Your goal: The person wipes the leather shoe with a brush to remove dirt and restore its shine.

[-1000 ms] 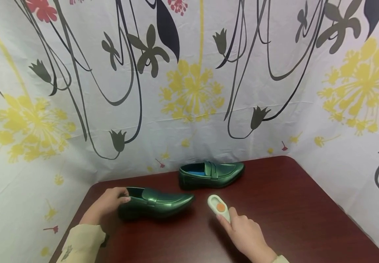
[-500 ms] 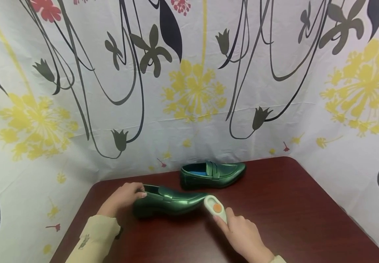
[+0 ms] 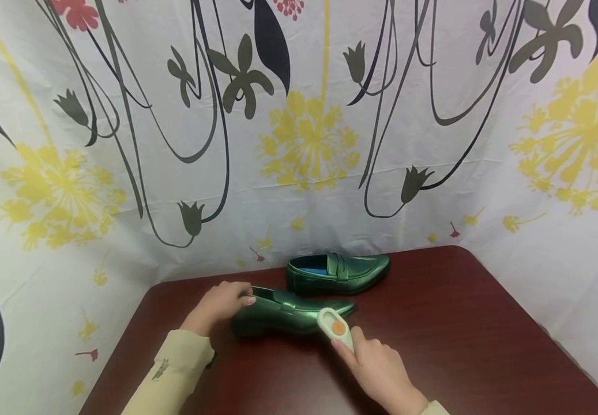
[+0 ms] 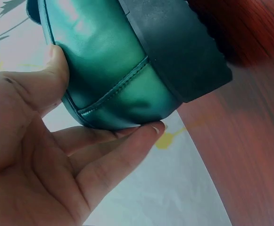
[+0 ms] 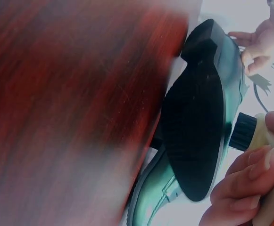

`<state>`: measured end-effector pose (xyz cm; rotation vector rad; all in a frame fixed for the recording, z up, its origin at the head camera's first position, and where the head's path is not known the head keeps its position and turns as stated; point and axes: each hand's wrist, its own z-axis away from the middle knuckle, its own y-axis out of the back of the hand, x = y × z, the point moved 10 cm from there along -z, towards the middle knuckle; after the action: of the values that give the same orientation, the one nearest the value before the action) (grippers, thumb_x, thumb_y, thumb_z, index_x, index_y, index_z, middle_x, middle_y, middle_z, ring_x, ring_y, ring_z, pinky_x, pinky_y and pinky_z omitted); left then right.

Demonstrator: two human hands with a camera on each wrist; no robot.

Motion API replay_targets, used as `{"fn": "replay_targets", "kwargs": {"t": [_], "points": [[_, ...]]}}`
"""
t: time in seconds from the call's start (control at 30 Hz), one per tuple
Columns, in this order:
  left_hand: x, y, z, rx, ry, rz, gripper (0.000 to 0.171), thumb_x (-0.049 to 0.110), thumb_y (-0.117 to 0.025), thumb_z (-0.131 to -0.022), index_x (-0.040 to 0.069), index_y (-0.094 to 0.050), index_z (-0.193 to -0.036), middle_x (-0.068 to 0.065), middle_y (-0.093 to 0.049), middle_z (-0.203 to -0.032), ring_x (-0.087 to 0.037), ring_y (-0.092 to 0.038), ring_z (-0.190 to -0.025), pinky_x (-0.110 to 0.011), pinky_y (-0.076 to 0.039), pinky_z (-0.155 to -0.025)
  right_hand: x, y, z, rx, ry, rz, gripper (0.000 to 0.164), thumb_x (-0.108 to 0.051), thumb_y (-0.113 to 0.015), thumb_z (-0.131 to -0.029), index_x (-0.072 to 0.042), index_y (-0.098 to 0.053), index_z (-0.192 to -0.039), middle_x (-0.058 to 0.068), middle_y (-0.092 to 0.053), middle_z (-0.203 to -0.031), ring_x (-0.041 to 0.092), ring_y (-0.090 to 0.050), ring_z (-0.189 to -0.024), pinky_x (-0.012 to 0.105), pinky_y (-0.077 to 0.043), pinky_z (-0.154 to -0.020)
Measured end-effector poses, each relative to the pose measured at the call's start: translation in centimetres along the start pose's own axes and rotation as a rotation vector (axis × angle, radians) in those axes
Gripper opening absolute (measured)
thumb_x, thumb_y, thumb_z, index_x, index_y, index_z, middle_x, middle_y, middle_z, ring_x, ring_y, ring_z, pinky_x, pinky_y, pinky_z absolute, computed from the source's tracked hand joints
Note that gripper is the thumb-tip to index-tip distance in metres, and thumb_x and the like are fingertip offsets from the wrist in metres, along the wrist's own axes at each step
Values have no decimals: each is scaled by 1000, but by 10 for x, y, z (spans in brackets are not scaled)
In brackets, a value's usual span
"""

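Note:
My left hand (image 3: 221, 302) grips a shiny green loafer (image 3: 290, 314) by its heel, thumb at the collar and fingertips against the back. In the left wrist view the heel's stitched leather (image 4: 103, 56) and black heel block (image 4: 179, 47) show close up. The loafer is tilted, so its dark sole (image 5: 195, 113) faces the right wrist camera. My right hand (image 3: 379, 366) holds a pale green brush (image 3: 348, 341) with an orange spot on it. Its short dark bristles (image 5: 244, 131) are right at the loafer's side, towards the toe.
A matching green loafer (image 3: 361, 274) with a blue insole stands behind the held one, near the table's back edge. The dark red table (image 3: 465, 328) reaches a flower-printed white cloth (image 3: 288, 219), which hangs behind it and along both sides.
My left hand has carried the loafer to the right. The brush has shifted slightly left, and in the head view it now overlaps the loafer's front part instead of standing apart from the toe.

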<state>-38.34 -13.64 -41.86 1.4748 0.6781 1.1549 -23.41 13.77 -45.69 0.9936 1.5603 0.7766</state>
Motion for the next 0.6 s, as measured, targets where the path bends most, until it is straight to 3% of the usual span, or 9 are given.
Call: {"fn": "replay_targets", "kwargs": {"t": [0.27,0.6], "points": [[17,-8,-8,-38,-18,15,12,34,-64,-99,23,-68,-99,5,-65,-91,-17,-56,-81,-44,-51,-80,-5,-2,2,10,21,5,46,-59,-54,-98,-13,-52,-93,1,-48,-59,18,-46,-48,36,-34,-44],[53,-15,-20,-70,-77,31,13,35,-61,-101,23,-66,-97,4,-61,-86,-18,-54,-78,-41,-47,-74,-9,-2,-2,6,24,-4,46,-60,-54,-98,-15,-51,-92,0,-47,-59,18,-44,-47,36,-34,-45]]}}
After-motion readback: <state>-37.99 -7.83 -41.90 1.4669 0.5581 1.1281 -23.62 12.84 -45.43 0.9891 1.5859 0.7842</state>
